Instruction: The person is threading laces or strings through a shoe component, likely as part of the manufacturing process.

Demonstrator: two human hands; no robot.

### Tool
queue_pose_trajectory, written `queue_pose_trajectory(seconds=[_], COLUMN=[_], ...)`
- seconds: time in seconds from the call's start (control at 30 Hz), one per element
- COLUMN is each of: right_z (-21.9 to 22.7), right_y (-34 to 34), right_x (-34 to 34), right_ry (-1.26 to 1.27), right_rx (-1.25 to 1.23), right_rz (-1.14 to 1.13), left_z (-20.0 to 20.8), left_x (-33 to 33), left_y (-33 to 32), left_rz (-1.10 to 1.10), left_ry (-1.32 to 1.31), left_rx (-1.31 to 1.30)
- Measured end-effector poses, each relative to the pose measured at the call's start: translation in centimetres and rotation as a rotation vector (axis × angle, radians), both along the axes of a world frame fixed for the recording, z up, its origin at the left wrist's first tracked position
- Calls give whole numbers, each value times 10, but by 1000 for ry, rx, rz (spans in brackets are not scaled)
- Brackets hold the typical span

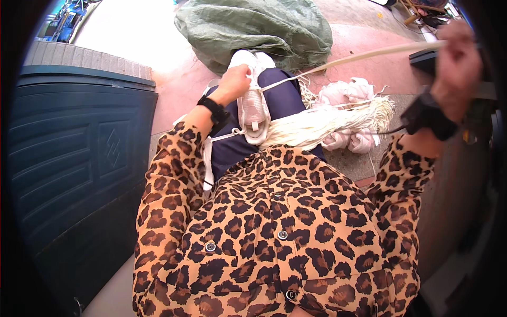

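Note:
On my lap lies a white and pale pink sneaker (252, 110), its tongue toward my body. My left hand (235, 84) is closed on the shoe's far left side, with its fingertips partly hidden. A long cream shoelace (351, 59) runs taut from the shoe up to the right. The far end of that lace is in my right hand (458, 68), which is raised at the right edge and blurred by motion, its fingers closed. Across my right thigh is a bundle of loose cream laces (322, 124). Another lace (226, 136) hangs at the shoe's left side.
Several pale pink shoes (348, 92) are heaped right of my legs, partly under the lace bundle. A large green woven sack (253, 26) sits just beyond my knees. At left stands a dark blue panelled door (79, 137); dark furniture lines the right side.

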State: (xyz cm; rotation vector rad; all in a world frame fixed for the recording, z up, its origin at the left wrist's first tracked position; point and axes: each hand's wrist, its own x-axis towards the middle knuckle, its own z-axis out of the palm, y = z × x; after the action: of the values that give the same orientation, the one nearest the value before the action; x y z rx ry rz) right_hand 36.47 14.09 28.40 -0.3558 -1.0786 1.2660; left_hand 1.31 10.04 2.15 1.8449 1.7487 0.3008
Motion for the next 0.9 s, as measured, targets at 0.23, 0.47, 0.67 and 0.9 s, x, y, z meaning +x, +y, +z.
queue_pose_trajectory(seconds=[0.23,0.47,0.67,0.9], right_z=[-209,-266,-276,-289], right_y=[-35,-74,-84,-79], right_x=[-159,-220,-229,-234], right_ry=[-745,-1523,-1590,-1609], right_rx=[-501,-70,-4,185], right_rz=[301,103,63,58], left_z=[2,-9,-11,8], left_x=[-26,-23,-23,-29], left_y=[-24,-26,-19,-7], left_rz=[92,-25,-124,-50], left_ry=[-259,-60,17,-320], left_rx=[-199,104,136,-269])
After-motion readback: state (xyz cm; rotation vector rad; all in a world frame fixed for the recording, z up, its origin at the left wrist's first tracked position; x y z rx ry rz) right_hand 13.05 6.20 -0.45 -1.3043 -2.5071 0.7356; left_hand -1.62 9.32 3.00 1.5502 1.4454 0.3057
